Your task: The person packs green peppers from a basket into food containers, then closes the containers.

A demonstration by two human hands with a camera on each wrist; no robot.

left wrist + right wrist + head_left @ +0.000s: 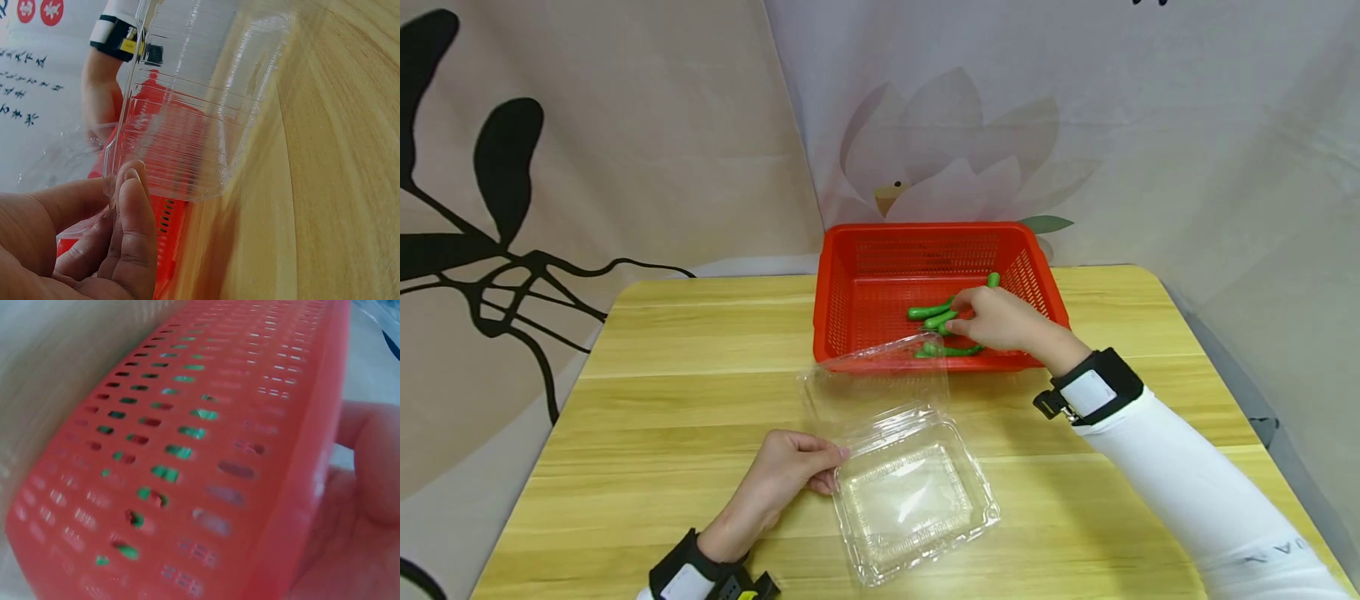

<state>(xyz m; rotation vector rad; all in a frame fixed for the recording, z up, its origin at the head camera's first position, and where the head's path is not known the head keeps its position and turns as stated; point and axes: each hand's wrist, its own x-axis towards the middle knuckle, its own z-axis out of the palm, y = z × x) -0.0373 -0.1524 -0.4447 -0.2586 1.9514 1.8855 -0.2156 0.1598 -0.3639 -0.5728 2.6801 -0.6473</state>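
A clear plastic clamshell box [910, 500] lies spread on the table, its lid [872, 383] tilted up and overlapping the basket's front. My left hand [797, 462] pinches the box's left edge near the hinge, thumb on one side and fingers [134, 219] on the other. Inside a red slotted basket [827, 300] lie several slender green chili peppers [928, 312]. Over the basket's right part, my right hand [1000, 318] reaches in with bent fingers, thumb and forefinger right at the peppers. Whether it grips one I cannot tell.
The wooden table [700, 375] carries the basket at its back edge, close to a printed cloth backdrop [700, 125]. In the right wrist view, the basket's slotted wall [187, 444] stands beside the hand, green showing through its holes.
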